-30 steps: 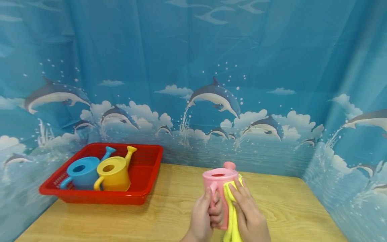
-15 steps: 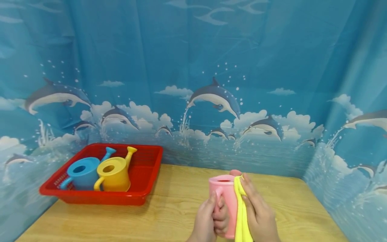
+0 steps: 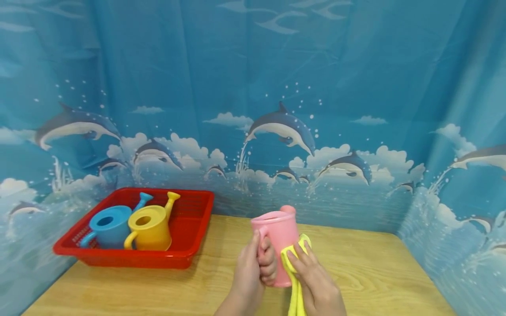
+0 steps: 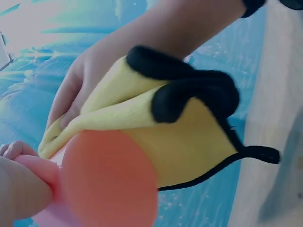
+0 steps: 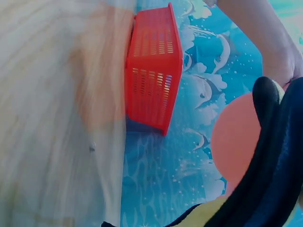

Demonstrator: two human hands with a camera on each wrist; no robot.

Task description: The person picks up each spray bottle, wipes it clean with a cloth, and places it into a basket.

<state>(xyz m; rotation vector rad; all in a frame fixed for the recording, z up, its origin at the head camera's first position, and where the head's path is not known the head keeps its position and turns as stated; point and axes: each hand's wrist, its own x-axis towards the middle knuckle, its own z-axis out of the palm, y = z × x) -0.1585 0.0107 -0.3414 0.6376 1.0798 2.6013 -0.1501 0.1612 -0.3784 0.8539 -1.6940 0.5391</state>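
My left hand (image 3: pixel 253 267) grips the handle of a pink toy watering can (image 3: pixel 281 229), fingers curled round it. Held off the table, the can shows its round base in both wrist views. A yellow cloth (image 3: pixel 295 255) lies against the can's right side, under my right hand (image 3: pixel 316 281), which holds it there with fingers slightly bent. Black edging runs round the cloth (image 4: pixel 184 146) in the left wrist view, where its loose end hangs past the can's base (image 4: pixel 109 179). The right palm is hidden.
On the table's left stands a red plastic basket (image 3: pixel 130 259) with a blue watering can (image 3: pixel 110 228) and a yellow watering can (image 3: pixel 152 230) inside. Behind the wooden table (image 3: pixel 371 272) hangs a blue curtain (image 3: pixel 221 87) printed with dolphins.
The pink can first came down and right, then moved left and up, its base now farther from me. My right hand and the cloth shifted from near its rim to its lower side.
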